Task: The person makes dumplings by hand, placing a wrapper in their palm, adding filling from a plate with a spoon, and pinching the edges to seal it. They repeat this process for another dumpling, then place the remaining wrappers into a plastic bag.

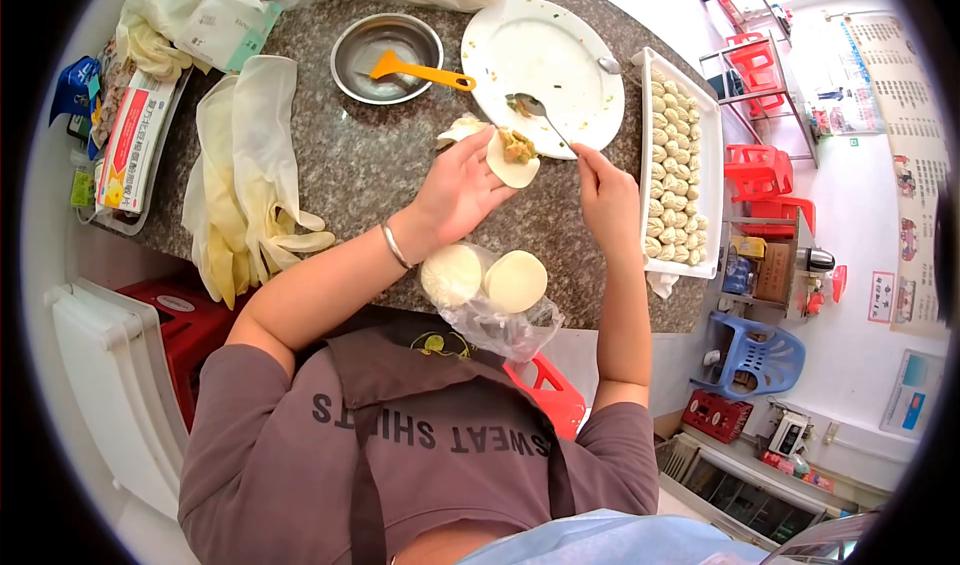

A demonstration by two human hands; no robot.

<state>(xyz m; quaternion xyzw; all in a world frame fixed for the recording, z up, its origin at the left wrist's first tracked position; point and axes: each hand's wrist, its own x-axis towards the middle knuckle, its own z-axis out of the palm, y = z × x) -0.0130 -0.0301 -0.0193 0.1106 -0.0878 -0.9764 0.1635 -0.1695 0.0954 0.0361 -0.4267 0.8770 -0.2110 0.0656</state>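
Observation:
My left hand point(460, 187), with a bangle at the wrist, holds a round dough wrapper point(514, 168) on its fingers; a lump of greenish-brown filling point(517, 147) sits on it. My right hand point(606, 193) grips the handle of a metal spoon point(545, 115), whose bowl lies over the white plate point(590, 50) near a bit of filling. Another piece of dough point(460, 130) lies behind my left fingertips. Nearer my body, two stacks of round wrappers point(516, 282) rest in clear plastic.
A white tray point(713, 155) with rows of dumplings point(670, 195) stands at the right. Behind are a metal bowl point(386, 35) and an orange scraper point(425, 70). Pale gloves point(262, 165) and a box point(135, 145) lie at the left. Red stools point(757, 170) stand beyond the counter.

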